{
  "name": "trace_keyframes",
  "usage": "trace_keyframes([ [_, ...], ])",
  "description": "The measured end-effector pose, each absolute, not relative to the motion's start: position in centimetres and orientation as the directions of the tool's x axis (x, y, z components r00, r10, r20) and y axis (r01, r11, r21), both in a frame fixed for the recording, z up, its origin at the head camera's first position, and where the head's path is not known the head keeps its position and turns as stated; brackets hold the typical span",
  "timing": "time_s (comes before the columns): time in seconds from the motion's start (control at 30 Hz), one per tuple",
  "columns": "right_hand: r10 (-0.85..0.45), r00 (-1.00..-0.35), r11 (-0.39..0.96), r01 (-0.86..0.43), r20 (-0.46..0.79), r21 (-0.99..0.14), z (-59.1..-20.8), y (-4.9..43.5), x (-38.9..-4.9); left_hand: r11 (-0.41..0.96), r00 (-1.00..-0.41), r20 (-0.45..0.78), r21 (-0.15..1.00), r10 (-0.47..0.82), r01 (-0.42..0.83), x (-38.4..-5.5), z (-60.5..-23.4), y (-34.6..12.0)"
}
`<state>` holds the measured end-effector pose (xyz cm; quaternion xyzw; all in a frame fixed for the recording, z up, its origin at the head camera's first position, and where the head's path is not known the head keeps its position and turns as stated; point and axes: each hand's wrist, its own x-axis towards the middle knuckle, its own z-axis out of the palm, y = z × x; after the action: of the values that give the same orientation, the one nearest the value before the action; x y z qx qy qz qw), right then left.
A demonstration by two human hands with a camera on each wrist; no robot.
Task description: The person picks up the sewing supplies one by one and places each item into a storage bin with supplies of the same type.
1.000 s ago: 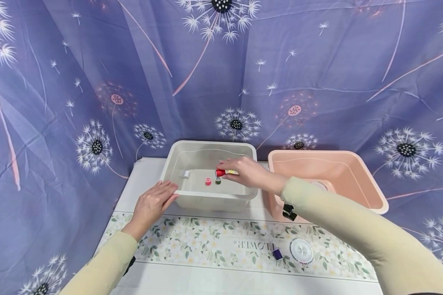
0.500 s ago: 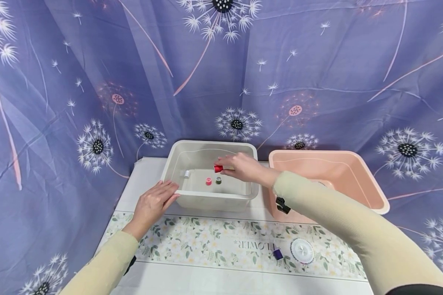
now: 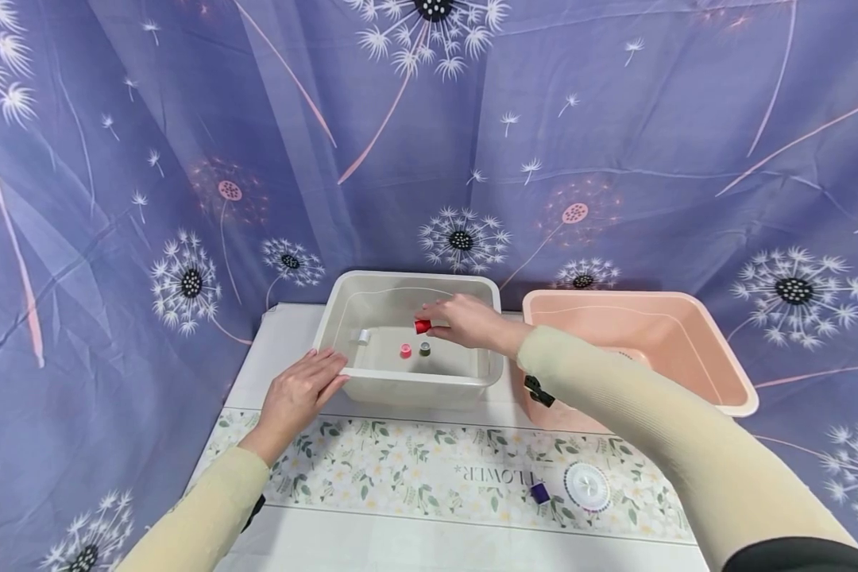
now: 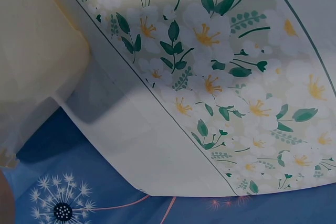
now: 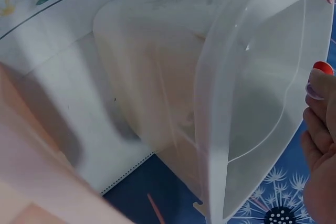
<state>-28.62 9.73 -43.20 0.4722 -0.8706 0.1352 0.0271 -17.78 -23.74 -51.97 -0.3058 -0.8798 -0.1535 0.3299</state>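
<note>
Over the grey bin (image 3: 415,379), my right hand (image 3: 465,322) pinches a red spool of thread (image 3: 423,326) between thumb and fingers. In the right wrist view the spool's red end (image 5: 323,67) shows beyond the thumb, and the rest is covered by the hand. My left hand (image 3: 300,391) rests on the bin's near left rim, fingers laid out over it. Inside the bin lie a white spool (image 3: 364,337), a pink spool (image 3: 405,350) and a dark green spool (image 3: 425,349). The left wrist view shows mostly the floral mat.
A peach bin (image 3: 658,326) stands to the right, with part of a round white item at its bottom. Nearer on the floral mat (image 3: 400,469) are a purple spool (image 3: 539,493) and a wheel of pearl-headed pins (image 3: 587,487). A purple curtain (image 3: 372,199) hangs behind.
My right hand has risen slightly and drawn back with the red spool, uncovering the dark green one. A yellow part seen in that hand at first is now hidden. The left hand stays put.
</note>
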Motion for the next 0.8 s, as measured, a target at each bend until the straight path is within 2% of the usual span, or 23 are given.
trace_keyframes([
  [0.3, -0.807, -0.575, 0.547, -0.814, 0.135, -0.196, -43.8, 9.2, -29.8, 0.770, -0.599, 0.673, 0.067, 0.434, 0.634, -17.7, -52.1, -23.8],
  [0.57, -0.797, -0.602, 0.588, -0.789, 0.035, -0.182, -44.2, 8.6, -30.6, 0.764, -0.590, 0.682, 0.070, 0.433, 0.641, -17.8, -52.0, -23.7],
  [0.8, -0.793, -0.609, 0.602, -0.783, -0.003, -0.159, -44.1, 8.2, -30.9, 0.768, -0.594, 0.677, 0.065, 0.435, 0.637, -17.7, -51.9, -23.7],
])
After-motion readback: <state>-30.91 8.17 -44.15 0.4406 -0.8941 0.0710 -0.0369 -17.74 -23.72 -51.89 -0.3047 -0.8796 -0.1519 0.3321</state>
